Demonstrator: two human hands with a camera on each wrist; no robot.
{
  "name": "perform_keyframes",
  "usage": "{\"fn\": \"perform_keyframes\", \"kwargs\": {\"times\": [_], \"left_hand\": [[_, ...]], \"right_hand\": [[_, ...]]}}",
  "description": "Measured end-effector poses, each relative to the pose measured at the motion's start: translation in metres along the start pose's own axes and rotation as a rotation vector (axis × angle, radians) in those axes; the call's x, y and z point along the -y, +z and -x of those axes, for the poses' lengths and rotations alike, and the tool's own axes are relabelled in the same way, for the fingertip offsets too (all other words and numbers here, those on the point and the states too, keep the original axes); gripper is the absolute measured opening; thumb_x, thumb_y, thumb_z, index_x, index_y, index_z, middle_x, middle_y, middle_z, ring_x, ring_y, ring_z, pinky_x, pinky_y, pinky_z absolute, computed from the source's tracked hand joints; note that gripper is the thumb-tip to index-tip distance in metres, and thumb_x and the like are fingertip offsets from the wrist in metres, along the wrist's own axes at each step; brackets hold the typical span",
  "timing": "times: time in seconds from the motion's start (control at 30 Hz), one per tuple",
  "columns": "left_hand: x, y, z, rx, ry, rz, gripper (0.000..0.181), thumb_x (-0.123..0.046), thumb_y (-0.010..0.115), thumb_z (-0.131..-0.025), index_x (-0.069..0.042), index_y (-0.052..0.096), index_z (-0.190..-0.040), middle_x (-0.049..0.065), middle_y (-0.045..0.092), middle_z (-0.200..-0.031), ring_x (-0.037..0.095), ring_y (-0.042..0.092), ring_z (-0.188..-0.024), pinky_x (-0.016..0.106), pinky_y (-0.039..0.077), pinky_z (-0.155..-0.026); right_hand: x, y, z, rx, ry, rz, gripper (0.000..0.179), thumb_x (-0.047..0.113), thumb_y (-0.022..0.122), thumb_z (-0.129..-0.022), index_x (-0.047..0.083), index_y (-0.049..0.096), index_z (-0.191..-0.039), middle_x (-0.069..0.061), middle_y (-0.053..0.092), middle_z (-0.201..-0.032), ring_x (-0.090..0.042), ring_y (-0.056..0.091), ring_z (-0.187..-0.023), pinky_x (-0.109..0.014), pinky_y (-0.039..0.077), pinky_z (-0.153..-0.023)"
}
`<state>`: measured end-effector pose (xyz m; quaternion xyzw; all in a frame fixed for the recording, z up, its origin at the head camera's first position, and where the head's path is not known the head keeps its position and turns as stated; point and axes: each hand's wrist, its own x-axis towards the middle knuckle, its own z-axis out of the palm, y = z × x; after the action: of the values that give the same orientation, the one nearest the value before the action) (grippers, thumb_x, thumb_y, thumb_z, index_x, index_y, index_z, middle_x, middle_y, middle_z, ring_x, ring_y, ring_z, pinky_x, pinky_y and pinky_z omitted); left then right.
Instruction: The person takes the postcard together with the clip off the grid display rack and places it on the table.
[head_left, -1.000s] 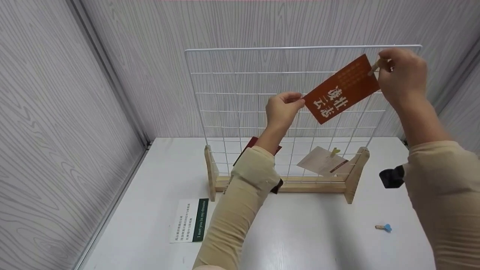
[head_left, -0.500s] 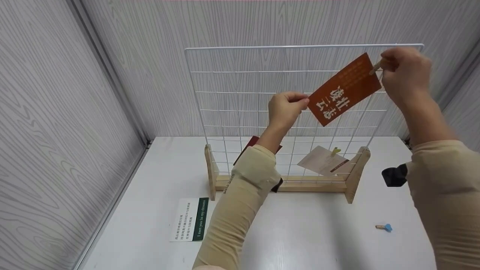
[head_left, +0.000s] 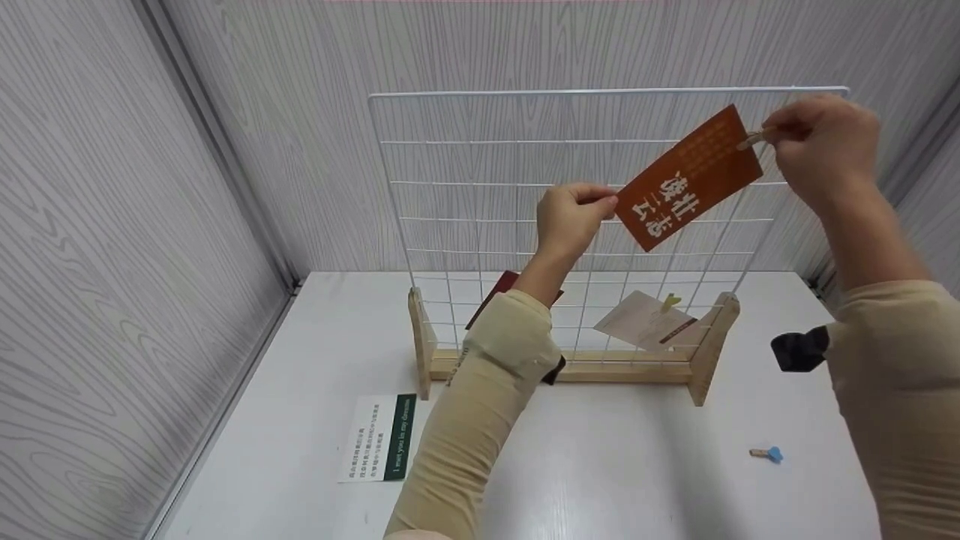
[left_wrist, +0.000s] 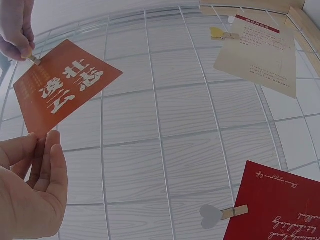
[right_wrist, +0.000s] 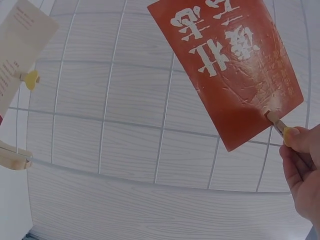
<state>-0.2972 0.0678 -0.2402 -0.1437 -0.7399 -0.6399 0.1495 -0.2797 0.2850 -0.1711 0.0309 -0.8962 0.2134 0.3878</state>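
Note:
An orange-red card point(head_left: 691, 178) with white characters slants across the upper right of the white wire grid point(head_left: 517, 184). My left hand point(head_left: 568, 221) pinches its lower-left corner between thumb and fingertips. At the opposite end of the card, a small wooden clothespin point(right_wrist: 277, 123) with a yellow end bites the edge. My right hand point(head_left: 829, 154) pinches that clothespin's yellow end between thumb and fingers. Behind the card, a grid wire runs close to the clothespin in the right wrist view.
A cream card point(left_wrist: 257, 55) and a dark red card point(left_wrist: 272, 210) hang clipped lower on the grid. Wooden feet point(head_left: 718, 349) support it. On the white table lie a green-and-white card point(head_left: 377, 437) and a blue-ended clothespin point(head_left: 766, 454).
The card and left hand have shifted slightly right. My right hand has drawn a little to the right, showing more of the clothespin between its fingers and the card.

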Motion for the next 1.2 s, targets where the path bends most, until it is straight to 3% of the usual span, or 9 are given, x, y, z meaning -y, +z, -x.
{"fn": "perform_keyframes", "kwargs": {"times": [0.27,0.7,0.97,1.2], "left_hand": [[0.001,0.001,0.000,-0.014,0.021,-0.005,0.010,-0.006,0.063,-0.078,-0.001,0.068,-0.085,0.003,0.063,-0.075,0.007,0.057,-0.061,0.017,0.046,-0.055],[0.004,0.004,0.000,-0.073,0.096,-0.069,0.009,-0.006,0.062,-0.079,-0.002,0.068,-0.084,0.004,0.063,-0.076,0.007,0.056,-0.063,0.015,0.045,-0.054],[0.005,0.000,-0.002,-0.106,0.121,-0.105,0.009,-0.006,0.063,-0.078,-0.003,0.069,-0.085,0.004,0.064,-0.078,0.008,0.055,-0.064,0.015,0.044,-0.054],[0.007,-0.007,0.000,-0.109,0.113,-0.089,0.009,-0.005,0.062,-0.079,-0.003,0.068,-0.085,0.004,0.063,-0.078,0.008,0.055,-0.064,0.016,0.044,-0.055]], "right_hand": [[-0.001,-0.003,0.000,0.002,0.001,-0.018,0.017,0.000,0.050,-0.079,-0.002,0.067,-0.078,0.012,0.047,-0.067,0.009,0.033,-0.061,-0.012,0.028,-0.058],[0.002,-0.010,0.002,0.083,0.052,0.011,0.021,0.000,0.045,-0.079,-0.002,0.066,-0.080,0.008,0.051,-0.068,-0.011,0.042,-0.066,-0.017,0.031,-0.053],[0.006,-0.017,-0.002,0.082,-0.004,0.011,0.021,-0.004,0.045,-0.077,-0.003,0.066,-0.077,0.012,0.047,-0.065,-0.004,0.039,-0.061,-0.014,0.031,-0.052],[0.007,-0.018,0.000,0.057,-0.027,0.021,0.019,-0.002,0.047,-0.078,-0.003,0.066,-0.076,0.003,0.051,-0.069,0.001,0.038,-0.058,-0.011,0.029,-0.052]]}}
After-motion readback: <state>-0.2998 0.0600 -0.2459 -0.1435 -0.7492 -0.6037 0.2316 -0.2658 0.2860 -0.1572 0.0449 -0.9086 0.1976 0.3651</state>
